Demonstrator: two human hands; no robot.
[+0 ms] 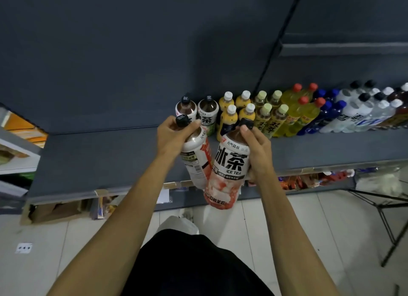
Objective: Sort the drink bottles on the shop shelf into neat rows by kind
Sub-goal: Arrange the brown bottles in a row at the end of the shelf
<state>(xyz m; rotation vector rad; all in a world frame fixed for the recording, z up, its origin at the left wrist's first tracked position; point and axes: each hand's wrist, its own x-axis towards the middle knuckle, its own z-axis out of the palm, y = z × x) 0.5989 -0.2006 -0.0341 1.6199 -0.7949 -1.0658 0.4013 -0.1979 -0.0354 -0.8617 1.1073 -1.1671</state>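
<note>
From the head camera, two large ice tea bottles were held over the front of the grey shelf [110, 158], each with a black cap, dark tea at the shoulder and a white label running down into red and pink fruit print. The right ice tea bottle [229, 165] faced the camera with bold black characters and the words ICE TEA; its long axis ran from the cap, up and away toward the shelf back, down to its base hanging past the shelf edge. The left ice tea bottle [196, 156] was turned so its barcode and small print showed, tilted much the same way, its lower body just beside or touching the other bottle. The left hand [174, 136] curled its fingers and thumb round the left bottle's neck just under the cap. The right hand [258, 150] gripped the right bottle's neck and side, its thumb pressed near the cap. Behind them, at the shelf back, stood two more ice tea bottles [196, 110], then rows of yellow juice bottles [236, 114], green-capped tea bottles [269, 117], red-capped yellow bottles [302, 112], blue bottles [324, 114] and clear bottles [362, 112].
</note>
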